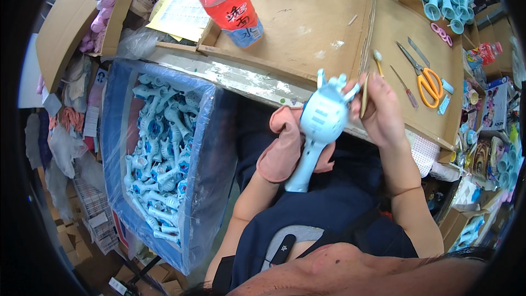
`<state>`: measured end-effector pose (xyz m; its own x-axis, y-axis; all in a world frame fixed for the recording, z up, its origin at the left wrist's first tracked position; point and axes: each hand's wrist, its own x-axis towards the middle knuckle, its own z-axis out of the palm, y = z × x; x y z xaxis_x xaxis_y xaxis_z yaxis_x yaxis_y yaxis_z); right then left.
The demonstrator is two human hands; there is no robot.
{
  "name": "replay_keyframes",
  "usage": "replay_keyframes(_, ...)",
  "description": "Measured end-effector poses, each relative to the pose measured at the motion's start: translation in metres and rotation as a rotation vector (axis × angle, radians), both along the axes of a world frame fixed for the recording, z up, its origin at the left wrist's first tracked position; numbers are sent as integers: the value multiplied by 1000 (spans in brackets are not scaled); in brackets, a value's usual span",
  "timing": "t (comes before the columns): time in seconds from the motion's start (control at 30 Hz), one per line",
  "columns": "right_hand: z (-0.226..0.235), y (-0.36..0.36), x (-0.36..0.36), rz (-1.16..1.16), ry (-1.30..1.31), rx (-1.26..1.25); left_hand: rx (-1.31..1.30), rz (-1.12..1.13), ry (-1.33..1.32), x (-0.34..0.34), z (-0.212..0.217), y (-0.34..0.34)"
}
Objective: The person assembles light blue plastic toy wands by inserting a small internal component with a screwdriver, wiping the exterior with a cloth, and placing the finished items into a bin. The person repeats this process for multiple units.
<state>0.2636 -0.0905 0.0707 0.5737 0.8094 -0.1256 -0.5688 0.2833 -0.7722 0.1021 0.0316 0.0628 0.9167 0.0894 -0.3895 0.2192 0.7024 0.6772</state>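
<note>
My left hand (282,145), in a pink glove or cloth, is closed around a light-blue plastic toy wand (323,118). The wand has a round head with prongs on top, and its handle points down toward my lap. My right hand (381,107) is bare and pinches a thin, curved, yellowish-tan tool (365,98) beside the prongs. What kind of tool it is I cannot make out. Part of my left hand's fingers is hidden behind the wand.
At left, a blue plastic-lined bin (205,126) holds many light-blue toy parts. On the table are cardboard trays (301,16), a bottle of red liquid (230,8), orange-handled scissors (428,82), a screwdriver (405,87), a small brush (378,57) and more light-blue parts (433,0).
</note>
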Motion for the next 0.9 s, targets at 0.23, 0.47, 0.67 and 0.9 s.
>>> replay_keyframes(0.23,1,16,64,-236,148,84,-72,-3,-95,2,17,-14)
replay_keyframes(0.47,-12,15,60,-300,154,49,146,-16,-218,1,2,-11)
replay_keyframes(0.67,2,14,37,-323,-44,100,270,-38,-49,4,-1,-13)
replay_keyframes(0.9,-14,-2,10,-428,-277,-57,-153,39,-174,9,-13,-16)
